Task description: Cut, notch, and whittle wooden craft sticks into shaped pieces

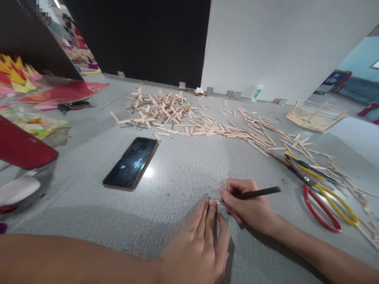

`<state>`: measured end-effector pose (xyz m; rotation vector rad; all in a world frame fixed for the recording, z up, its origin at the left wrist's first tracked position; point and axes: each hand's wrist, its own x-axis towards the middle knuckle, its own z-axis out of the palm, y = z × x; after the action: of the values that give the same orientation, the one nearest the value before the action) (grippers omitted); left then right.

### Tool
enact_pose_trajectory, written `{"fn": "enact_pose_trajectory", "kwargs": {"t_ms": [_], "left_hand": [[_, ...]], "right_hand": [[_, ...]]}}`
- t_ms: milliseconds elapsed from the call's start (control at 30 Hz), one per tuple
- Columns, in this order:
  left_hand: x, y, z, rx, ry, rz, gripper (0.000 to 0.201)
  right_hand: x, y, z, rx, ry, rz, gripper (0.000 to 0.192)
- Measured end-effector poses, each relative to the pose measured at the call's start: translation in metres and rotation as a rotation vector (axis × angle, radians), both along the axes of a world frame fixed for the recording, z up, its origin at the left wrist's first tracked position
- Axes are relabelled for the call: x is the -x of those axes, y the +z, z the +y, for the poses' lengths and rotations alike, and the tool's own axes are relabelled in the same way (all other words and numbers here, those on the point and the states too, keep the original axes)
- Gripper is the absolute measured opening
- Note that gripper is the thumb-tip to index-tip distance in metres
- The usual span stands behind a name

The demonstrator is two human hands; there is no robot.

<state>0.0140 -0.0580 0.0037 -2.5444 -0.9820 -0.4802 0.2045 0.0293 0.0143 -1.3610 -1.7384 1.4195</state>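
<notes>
A short flat wooden stick point(216, 202) lies on the grey table, mostly covered by fingers. My left hand point(204, 240) holds it down with the fingertips, fingers stretched forward and close together. In my right hand point(248, 203) is a black pen point(260, 192), gripped like for writing, its back end pointing right. The pen's tip is hidden behind the fingers, at the right end of the stick. Right of my hands lie scissors point(307, 180) with one red and one yellow handle. A dark smartphone point(132, 162) rests flat to the left.
Small wooden sticks point(213, 128) are strewn across the back of the table, with a pile of crossed sticks point(160, 106) at left. A wooden stick frame point(318, 115) stands back right. Upright black point(148, 39) and white panels point(266, 43) bound the rear. A red object point(25, 146) stands left.
</notes>
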Motion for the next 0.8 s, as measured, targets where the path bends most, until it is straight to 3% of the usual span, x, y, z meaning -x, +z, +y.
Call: {"fn": "enact_pose_trajectory", "kwargs": {"t_ms": [433,800], "left_hand": [[-0.0005,0.0024,-0.0023,0.018,0.035,-0.014,0.041],[0.0012,0.0046,0.0027,-0.019,-0.036,0.031,0.042]], "right_hand": [[0.0014,0.0019,-0.0008,-0.044,0.018,-0.027,0.044],[0.0032,0.0065,-0.0011,-0.022,0.010,-0.008,0.042]]}}
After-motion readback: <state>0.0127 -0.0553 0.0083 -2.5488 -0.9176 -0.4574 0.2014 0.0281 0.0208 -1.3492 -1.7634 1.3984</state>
